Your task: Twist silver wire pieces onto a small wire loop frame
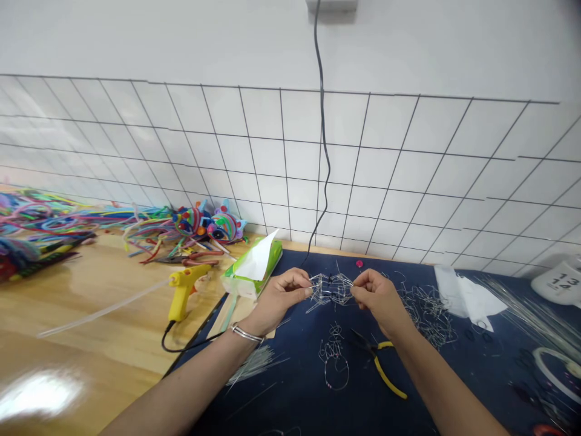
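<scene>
Both my hands hold a small silvery wire piece (333, 288) in the air above a dark blue mat (454, 387). My left hand (282, 295), with a silver bangle on its wrist, pinches the left end. My right hand (376, 297) pinches the right end. Below them on the mat lie another bent wire shape (334, 358) and pliers with yellow handles (380, 361).
A yellow glue gun (185, 287) and a green tissue pack (254, 269) lie on the wooden table at left. Coloured pipe cleaners (59, 219) and small colourful figures (209, 223) sit further back. Tangled wire (429, 312), white paper (467, 297) and a black cable (323, 151) on the tiled wall.
</scene>
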Tool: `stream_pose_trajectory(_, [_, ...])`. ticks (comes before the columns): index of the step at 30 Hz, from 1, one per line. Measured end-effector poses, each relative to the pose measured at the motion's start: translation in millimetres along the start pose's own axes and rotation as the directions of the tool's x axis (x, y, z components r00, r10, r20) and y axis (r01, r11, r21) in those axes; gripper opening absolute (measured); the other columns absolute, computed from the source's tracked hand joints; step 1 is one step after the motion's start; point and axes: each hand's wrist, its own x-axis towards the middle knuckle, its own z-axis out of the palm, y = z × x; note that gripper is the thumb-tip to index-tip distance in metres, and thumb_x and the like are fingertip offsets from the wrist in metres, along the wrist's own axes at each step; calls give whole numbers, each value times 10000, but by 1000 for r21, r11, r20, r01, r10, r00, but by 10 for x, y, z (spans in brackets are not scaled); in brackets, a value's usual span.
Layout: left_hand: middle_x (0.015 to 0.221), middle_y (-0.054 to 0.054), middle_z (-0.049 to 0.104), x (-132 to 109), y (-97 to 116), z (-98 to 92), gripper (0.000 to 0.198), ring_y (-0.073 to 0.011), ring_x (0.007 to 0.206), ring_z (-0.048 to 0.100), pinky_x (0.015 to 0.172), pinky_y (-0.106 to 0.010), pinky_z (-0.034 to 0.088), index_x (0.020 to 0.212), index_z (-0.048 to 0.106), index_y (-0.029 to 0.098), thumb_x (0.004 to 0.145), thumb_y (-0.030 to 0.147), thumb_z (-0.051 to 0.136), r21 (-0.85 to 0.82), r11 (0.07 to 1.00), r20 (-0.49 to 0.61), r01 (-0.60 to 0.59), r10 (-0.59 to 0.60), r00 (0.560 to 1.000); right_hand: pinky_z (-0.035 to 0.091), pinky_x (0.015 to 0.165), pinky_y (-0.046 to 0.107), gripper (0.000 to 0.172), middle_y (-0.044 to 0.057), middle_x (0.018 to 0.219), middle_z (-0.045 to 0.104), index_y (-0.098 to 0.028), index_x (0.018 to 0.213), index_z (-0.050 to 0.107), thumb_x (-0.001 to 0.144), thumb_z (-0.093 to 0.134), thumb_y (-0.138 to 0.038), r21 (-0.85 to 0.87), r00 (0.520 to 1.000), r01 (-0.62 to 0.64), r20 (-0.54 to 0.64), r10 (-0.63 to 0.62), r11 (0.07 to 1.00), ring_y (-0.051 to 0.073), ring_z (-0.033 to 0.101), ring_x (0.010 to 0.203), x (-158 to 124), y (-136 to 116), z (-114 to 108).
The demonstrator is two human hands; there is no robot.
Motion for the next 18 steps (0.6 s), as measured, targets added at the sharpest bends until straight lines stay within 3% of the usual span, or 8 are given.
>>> stream_pose_trajectory(10, [848,-32,502,-81,-51,128,97,-116,769,491,716,-260,397,735,569,135,699,202,630,28,999,92,33,-36,995,369,448,197,62,-60,518,459,-195,712,486,675,527,-222,-28,999,23,50,-21,999,83,443,460,-24,180,237])
stream_pose_trajectory(18, [848,-22,499,5,-39,-43,86,-100,747,486,705,-246,395,708,578,135,673,173,646,24,1000,37,1,-2,999,371,450,200,85,-54,535,474,-191,722,492,674,542,-242,27,998,-56,29,55,998,79,440,460,53,67,-7])
